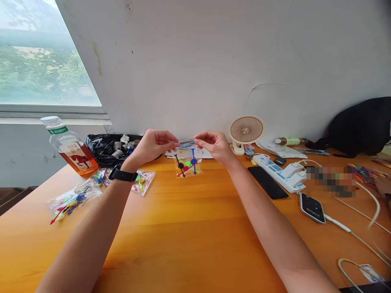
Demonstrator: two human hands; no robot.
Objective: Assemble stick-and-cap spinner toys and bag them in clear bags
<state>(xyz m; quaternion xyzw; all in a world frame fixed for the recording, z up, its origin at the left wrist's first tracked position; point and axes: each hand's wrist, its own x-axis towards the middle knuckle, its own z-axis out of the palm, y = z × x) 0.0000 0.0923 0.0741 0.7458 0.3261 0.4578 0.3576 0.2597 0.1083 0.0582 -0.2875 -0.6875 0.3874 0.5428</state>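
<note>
Both hands hold a small clear zip bag (pixel 187 162) up above the orange wooden table (pixel 189 236). My left hand (pixel 154 146), with a black watch on its wrist, pinches the bag's top strip at the left. My right hand (pixel 214 145) pinches the same strip at the right. Inside the bag are coloured plastic pointers: blue, black, red, green and yellow. More filled clear bags (pixel 75 199) lie on the table to the left, and another bag (pixel 143 181) sits by my left wrist.
A bottle of amber drink (pixel 71 148) stands at the left, a black plastic bag (pixel 105 148) of small parts behind it. To the right are a small fan (pixel 246 132), a power strip (pixel 281 173), a black phone (pixel 268 182), a remote-like device (pixel 312 207), cables and a black bag (pixel 363 126).
</note>
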